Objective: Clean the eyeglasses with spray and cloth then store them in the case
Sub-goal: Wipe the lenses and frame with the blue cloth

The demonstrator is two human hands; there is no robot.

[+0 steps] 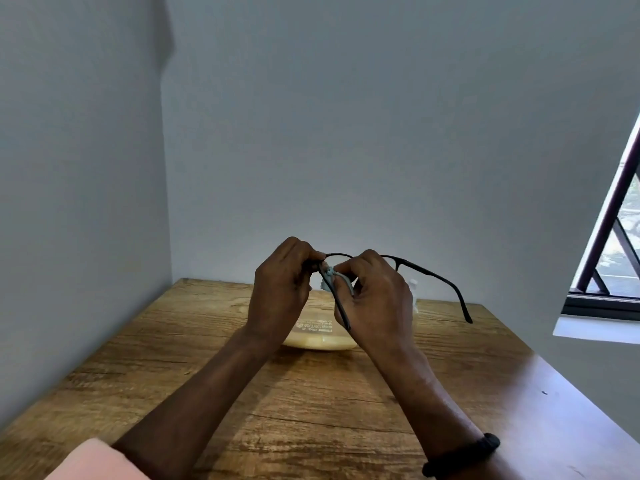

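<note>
So the eyeglasses (337,260) are up in the air in front of the wall, held well clear of the wooden surface (311,410), temples unfolded and pointing back toward the wearer. Makes sense to me: holding them up like that lets you get at both faces of a lens without anything pressing on the frame.

The left hand (282,282) has its fingers curled round the left end of the frame, about where the hinge is, and it looks like it's just there to steady things. The right hand (375,292) is right beside it, pinching a small grey cloth (329,277) against the left lens, so the two hands are nearly touching, with one temple dropping down between them. The other temple sticks out free past the right hand toward the window (616,244).

I'd call this the wiping stage. Both hands are bunched at one lens, and the far lens is mostly hidden behind the right hand, so I can't tell what state it's in.

The cream-coloured case (320,341) sits on the surface directly below the hands, lid shut as far as I can see, handy for stowing later. A pale spray bottle (414,289) just peeks out behind the right hand, near the back edge.
</note>
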